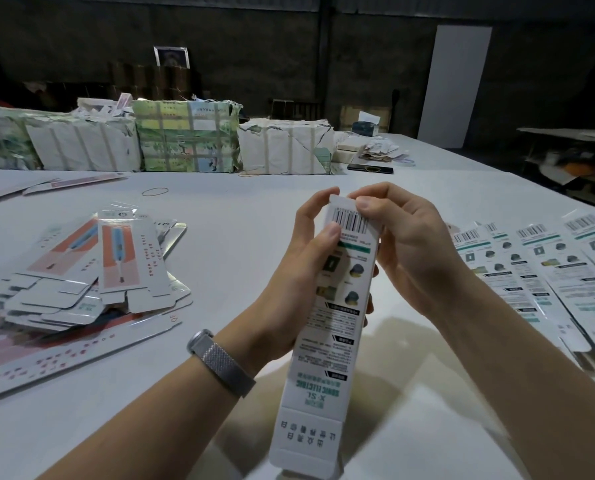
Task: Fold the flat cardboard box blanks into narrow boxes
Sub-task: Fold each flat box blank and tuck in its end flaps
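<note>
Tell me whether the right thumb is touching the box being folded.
Touching. The head view shows the right hand with its thumb pressed on the barcode end of the box.

Pretty dim room: dark wall (pixel 289 46) at the back, white panel (pixel 457 84) leaning there, big white table (pixel 240 237) up front.

White box (pixel 337 306) with green stripe and black barcode; pink-and-white blanks (pixel 116 265).

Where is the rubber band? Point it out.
In the head view the rubber band lies flat on the white table, left of centre, beyond the pile of pink blanks and before the wrapped bundles.
</note>
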`<state>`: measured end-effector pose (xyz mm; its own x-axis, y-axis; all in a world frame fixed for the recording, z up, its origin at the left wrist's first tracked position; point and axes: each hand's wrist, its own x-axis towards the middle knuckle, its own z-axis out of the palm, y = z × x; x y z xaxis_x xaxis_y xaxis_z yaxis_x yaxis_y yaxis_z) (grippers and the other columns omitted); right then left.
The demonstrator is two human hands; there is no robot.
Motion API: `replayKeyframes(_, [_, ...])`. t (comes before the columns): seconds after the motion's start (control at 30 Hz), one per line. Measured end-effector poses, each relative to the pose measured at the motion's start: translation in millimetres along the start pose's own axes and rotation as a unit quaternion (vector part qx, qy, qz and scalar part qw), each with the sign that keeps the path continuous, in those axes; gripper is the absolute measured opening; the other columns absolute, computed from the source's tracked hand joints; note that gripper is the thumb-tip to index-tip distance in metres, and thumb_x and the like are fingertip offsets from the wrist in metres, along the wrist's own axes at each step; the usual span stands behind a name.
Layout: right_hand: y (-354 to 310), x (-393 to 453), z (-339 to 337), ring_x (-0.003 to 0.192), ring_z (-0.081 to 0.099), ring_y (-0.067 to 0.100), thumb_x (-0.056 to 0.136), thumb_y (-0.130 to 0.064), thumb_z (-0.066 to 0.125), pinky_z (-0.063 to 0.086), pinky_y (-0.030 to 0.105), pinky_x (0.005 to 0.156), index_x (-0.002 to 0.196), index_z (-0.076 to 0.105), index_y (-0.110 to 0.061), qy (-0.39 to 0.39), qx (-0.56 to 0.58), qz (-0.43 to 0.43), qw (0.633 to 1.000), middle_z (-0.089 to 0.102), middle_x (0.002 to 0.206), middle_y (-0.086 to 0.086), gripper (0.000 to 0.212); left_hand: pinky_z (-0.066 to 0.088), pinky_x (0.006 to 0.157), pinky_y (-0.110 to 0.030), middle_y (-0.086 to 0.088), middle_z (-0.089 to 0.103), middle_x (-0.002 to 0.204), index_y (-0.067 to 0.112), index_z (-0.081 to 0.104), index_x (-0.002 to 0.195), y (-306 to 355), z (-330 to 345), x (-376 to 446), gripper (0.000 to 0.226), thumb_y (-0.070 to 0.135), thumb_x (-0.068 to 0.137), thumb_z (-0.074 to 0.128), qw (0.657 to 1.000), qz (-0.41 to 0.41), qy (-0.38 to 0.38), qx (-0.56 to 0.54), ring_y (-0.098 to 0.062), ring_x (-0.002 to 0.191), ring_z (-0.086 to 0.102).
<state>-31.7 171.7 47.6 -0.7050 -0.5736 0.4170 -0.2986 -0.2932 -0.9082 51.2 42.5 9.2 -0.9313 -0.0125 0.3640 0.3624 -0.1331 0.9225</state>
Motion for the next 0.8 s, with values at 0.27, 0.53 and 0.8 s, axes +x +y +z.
replayKeyframes(0.27, [-1,0,0,0.079,0.061,0.027,0.093,-0.035,0.058,0.048,0.036,0.061,0.084,0.069,-0.016,-0.003,0.027,0.001,1.0,0.063,0.078,0.006,0.024,0.056,0.055,-0.038,-0.009,0.068,0.088,0.055,0.04,0.127,4,0,-1,0.028,0.047,0.1,0.039,1.0,0.0,0.001,-0.009,-0.035,0.067,0.067])
replayKeyframes(0.53, [9,-3,10,0.094,0.058,0.027,0.095,-0.053,0.04,0.044,0.048,0.086,0.096,0.075,-0.03,0.012,0.055,-0.004,0.998,0.069,0.089,0.0,0.042,0.055,0.057,-0.039,-0.009,0.068,0.095,0.051,0.04,0.125,6,-5,0,0.026,0.047,0.099,0.038,1.0,0.02,0.019,-0.008,-0.035,0.07,0.067])
replayKeyframes(0.8, [8,-5,8,0.091,0.057,0.034,0.089,-0.027,0.056,0.039,0.06,0.09,0.096,0.07,-0.016,-0.011,0.077,-0.031,0.996,0.068,0.09,0.008,0.019,0.056,0.056,-0.036,-0.012,0.064,0.093,0.045,0.042,0.122,6,-5,-1,0.021,0.043,0.102,0.038,0.999,0.03,0.025,-0.014,-0.034,0.068,0.066])
